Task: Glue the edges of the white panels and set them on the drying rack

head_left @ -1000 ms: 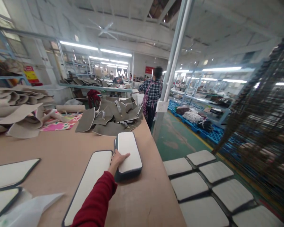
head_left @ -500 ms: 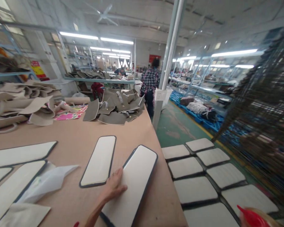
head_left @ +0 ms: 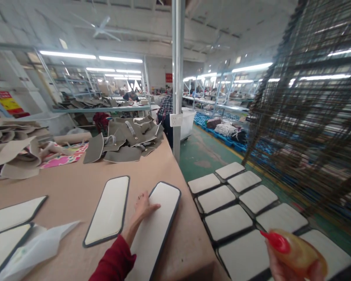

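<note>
On the table, my left hand (head_left: 144, 207) grips the left edge of a long white panel (head_left: 156, 226) with dark edging. Its thumb lies over the panel's top, and the other fingers curl beside the edge. My right hand (head_left: 273, 259), low at the right, is wrapped round a yellowish squeeze bottle (head_left: 305, 251) with a red nozzle (head_left: 276, 241) pointing left. Part of that hand is cut off by the frame. A second white panel (head_left: 108, 210) lies flat to the left of the held one.
Rows of white panels (head_left: 228, 222) lie to the right of the brown table (head_left: 67, 191). Grey-brown cut pieces (head_left: 121, 140) are heaped at its far side, beige ones (head_left: 20, 152) further left. A metal post (head_left: 177, 78) rises beyond the corner, with a person (head_left: 165, 109) behind it.
The view has swung right, so the table things sit further left. My right hand with the bottle has come further into sight. My left hand has slid up the panel's edge.
</note>
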The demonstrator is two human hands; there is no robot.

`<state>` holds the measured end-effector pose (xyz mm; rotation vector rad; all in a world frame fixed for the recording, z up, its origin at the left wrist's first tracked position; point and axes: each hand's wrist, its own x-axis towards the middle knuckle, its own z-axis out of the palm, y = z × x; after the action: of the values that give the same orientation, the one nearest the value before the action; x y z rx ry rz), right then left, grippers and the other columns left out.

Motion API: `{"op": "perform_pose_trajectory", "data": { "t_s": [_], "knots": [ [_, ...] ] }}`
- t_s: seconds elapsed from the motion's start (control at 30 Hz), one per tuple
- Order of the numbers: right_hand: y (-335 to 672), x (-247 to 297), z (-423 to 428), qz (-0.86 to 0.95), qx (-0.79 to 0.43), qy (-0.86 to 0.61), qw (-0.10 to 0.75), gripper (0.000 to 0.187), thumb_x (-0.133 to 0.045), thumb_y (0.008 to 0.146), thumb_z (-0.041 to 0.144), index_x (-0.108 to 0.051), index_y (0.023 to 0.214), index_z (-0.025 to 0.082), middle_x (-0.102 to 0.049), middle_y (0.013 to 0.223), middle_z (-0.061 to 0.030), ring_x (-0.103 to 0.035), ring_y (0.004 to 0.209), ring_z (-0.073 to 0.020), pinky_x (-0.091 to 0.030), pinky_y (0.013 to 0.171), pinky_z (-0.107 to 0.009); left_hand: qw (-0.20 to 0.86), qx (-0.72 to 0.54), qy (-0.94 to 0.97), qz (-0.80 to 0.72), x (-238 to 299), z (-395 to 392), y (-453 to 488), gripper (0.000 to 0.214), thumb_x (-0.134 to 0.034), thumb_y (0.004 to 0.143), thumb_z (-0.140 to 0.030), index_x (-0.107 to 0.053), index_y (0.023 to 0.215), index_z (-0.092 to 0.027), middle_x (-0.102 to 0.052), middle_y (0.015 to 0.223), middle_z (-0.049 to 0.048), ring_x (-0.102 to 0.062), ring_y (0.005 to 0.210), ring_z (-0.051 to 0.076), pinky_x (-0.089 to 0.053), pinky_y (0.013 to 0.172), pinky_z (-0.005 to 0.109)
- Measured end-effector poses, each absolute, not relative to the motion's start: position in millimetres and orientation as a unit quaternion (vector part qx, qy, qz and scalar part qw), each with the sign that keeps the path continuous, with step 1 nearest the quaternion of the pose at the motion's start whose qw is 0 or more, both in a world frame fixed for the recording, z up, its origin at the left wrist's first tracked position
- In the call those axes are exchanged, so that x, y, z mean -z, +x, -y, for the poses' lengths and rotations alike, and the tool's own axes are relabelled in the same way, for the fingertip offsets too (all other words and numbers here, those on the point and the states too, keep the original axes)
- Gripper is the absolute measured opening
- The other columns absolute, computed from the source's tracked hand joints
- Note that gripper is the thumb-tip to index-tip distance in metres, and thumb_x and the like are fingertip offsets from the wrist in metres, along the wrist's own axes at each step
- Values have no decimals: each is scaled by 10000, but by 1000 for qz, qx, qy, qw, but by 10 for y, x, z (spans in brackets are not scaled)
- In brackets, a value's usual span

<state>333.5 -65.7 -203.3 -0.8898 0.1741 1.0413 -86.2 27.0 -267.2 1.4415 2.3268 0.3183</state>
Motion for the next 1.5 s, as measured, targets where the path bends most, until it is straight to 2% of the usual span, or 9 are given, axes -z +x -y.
{"op": "perform_pose_trajectory", "data": {
  "t_s": [0.13, 0.33, 0.5, 0.73, 0.9, 1.03, 1.23, 1.33, 1.5],
  "knots": [
    [3224, 1835, 677, -123, -476, -410, 768, 354, -610, 809, 405, -694, 940, 87, -681, 1064, -153, -657, 963, -254, -647, 554, -292, 232, -111, 516, -817, 2711, -341, -971, 804, -636, 652, -579, -552, 1217, -14, -585, 1246, 278, -547, 1175, 362, -410, 962, 395],
    [3224, 1875, 643, -129, -482, -405, 766, 322, -593, 830, 391, -695, 946, 109, -699, 1014, -135, -679, 883, -240, -646, 543, -307, 258, -132, 501, -816, 2715, -332, -1039, 766, -717, 524, -573, -635, 1060, -31, -666, 1122, 253, -620, 1068, 368, -481, 871, 374],
    [3141, 1823, 633, -128, -483, -423, 756, 378, -603, 812, 430, -689, 923, 79, -682, 1056, -162, -670, 915, -251, -643, 547, -294, 256, -159, 489, -818, 2676, -275, -980, 750, -719, 553, -516, -588, 1102, -22, -620, 1190, 274, -580, 1130, 370, -463, 906, 389],
    [3004, 1795, 601, -100, -458, -406, 785, 321, -599, 805, 366, -683, 968, 102, -647, 1151, -130, -654, 953, -242, -639, 552, -288, 286, -178, 500, -798, 2545, -84, -997, 745, -703, 584, -506, -488, 1147, -69, -658, 1118, 226, -639, 1019, 323, -492, 830, 357],
    [3091, 2020, 598, -29, -462, -396, 793, 455, -700, 715, 424, -660, 1030, 98, -624, 1186, -148, -626, 1032, -254, -630, 642, -312, 291, -231, 495, -785, 2719, 349, -1081, 660, -593, 647, -549, -506, 1116, -92, -654, 1125, 218, -627, 1048, 336, -475, 902, 409],
    [3105, 2064, 591, -12, -460, -396, 795, 466, -697, 722, 442, -651, 1035, 101, -633, 1162, -152, -646, 986, -251, -625, 646, -319, 248, -253, 449, -820, 2924, 611, -1130, 709, -630, 553, -590, -535, 1068, -111, -600, 1227, 243, -554, 1170, 391, -434, 984, 478],
    [3047, 1994, 604, -8, -471, -411, 781, 469, -682, 732, 447, -657, 1050, 104, -640, 1152, -159, -651, 968, -257, -618, 619, -327, 376, -299, 457, -748, 2971, 923, -1151, 894, -696, 537, -574, -420, 1256, -119, -630, 1233, 188, -605, 1134, 324, -474, 985, 397],
    [3048, 1969, 617, -44, -480, -411, 774, 410, -681, 745, 422, -672, 1036, 133, -649, 1144, -123, -646, 979, -244, -620, 592, -308, 356, -296, 418, -782, 2991, 1191, -1130, 869, -678, 496, -596, -483, 1207, -137, -616, 1269, 186, -561, 1190, 349, -434, 1033, 438],
    [3098, 2012, 578, -5, -462, -408, 788, 474, -709, 718, 438, -664, 1069, 123, -646, 1164, -141, -628, 1026, -271, -623, 661, -375, 280, -315, 343, -840, 3191, 1532, -1044, 849, -523, 606, -681, -502, 1226, -102, -537, 1366, 199, -451, 1310, 326, -309, 1127, 432]
  ]
}}
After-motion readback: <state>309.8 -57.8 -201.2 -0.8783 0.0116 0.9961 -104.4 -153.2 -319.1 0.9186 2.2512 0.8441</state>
